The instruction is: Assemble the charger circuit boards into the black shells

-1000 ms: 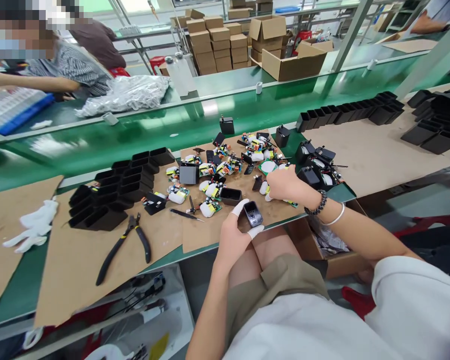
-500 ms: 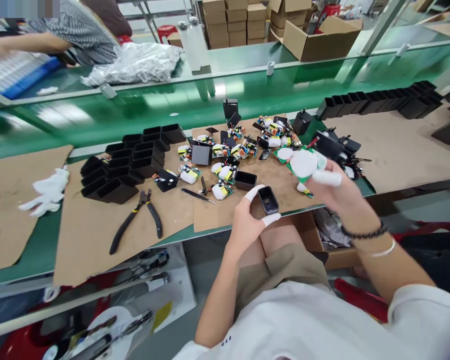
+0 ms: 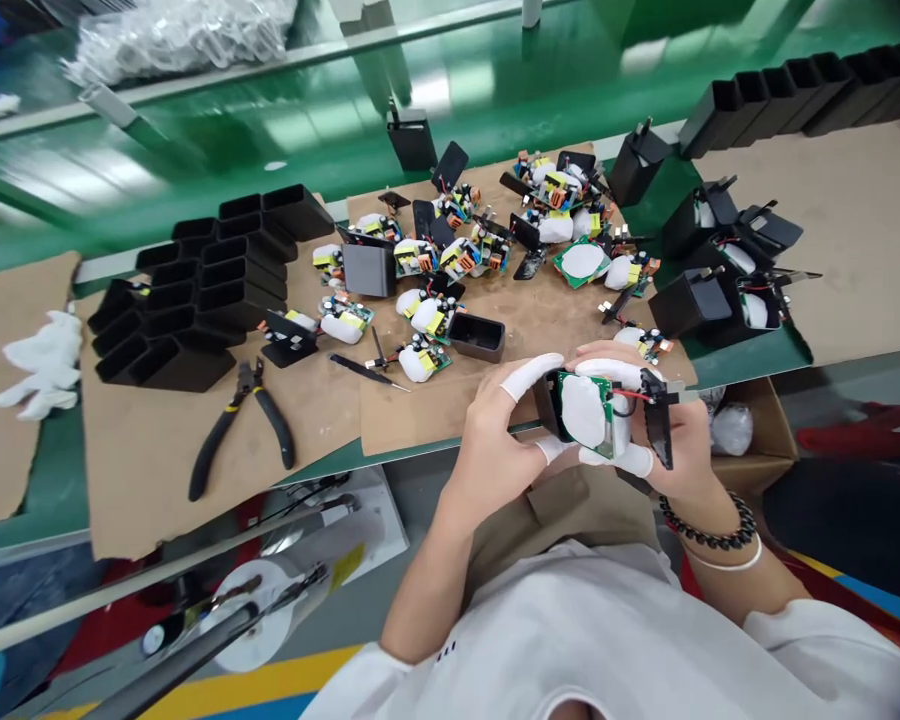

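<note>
Between thumb and fingers my left hand (image 3: 499,430) grips a black plastic case (image 3: 550,402), its open end turned to the right. My right hand (image 3: 682,440) holds a green circuit board (image 3: 586,410) with a white pad on its face. The board's left edge is at the mouth of the case; how far it sits inside is hidden. Red and black wires join the board to a black end cap (image 3: 658,420) with metal prongs, beside my right fingers. White finger cots cover several fingertips. An upright black case (image 3: 477,337) lies just beyond my left hand.
Loose circuit boards (image 3: 461,255) are heaped on the cardboard. Empty black cases (image 3: 217,270) stand in rows at left, others (image 3: 780,95) at far right. Cutting pliers (image 3: 244,425), tweezers (image 3: 367,371) and white gloves (image 3: 45,362) lie to the left. Partly filled cases (image 3: 690,300) stand at right.
My right hand has brought the circuit board left and down to the case in my left hand. The case has turned from mouth-up to facing right. The view has shifted.
</note>
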Demonstrator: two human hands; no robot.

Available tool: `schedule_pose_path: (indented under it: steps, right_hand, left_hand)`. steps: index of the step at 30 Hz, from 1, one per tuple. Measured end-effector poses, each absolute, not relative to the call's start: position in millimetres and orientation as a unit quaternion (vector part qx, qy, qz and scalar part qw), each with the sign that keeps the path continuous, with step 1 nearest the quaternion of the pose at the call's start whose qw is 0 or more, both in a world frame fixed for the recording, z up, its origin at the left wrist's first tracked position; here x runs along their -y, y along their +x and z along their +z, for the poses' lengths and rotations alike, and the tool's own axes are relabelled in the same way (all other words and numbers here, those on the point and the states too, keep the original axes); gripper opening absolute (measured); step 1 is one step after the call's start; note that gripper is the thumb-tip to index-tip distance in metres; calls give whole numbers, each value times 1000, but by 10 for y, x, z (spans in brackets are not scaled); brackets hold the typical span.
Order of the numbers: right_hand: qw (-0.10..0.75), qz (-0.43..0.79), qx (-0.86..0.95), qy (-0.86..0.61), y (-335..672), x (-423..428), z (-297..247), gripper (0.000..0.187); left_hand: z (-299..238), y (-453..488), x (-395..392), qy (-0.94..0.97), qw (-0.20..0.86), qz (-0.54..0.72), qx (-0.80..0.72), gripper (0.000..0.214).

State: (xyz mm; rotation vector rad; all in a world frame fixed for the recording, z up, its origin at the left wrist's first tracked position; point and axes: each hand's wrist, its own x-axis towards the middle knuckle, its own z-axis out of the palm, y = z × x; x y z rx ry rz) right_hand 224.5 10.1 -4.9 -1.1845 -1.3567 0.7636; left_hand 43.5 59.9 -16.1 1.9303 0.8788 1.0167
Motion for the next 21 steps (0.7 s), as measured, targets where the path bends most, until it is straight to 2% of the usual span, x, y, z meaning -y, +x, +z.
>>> schedule_pose_path:
  steps: [6, 21]
  right_hand:
    - [614, 294, 605, -413, 2297, -67, -102, 47]
    - [608, 270, 619, -417, 2301, -28, -37, 51]
  left_hand:
    - [-86, 464, -577, 766, 386, 398, -326, 57]
    - [-23, 443, -491, 791, 345, 400, -309, 61]
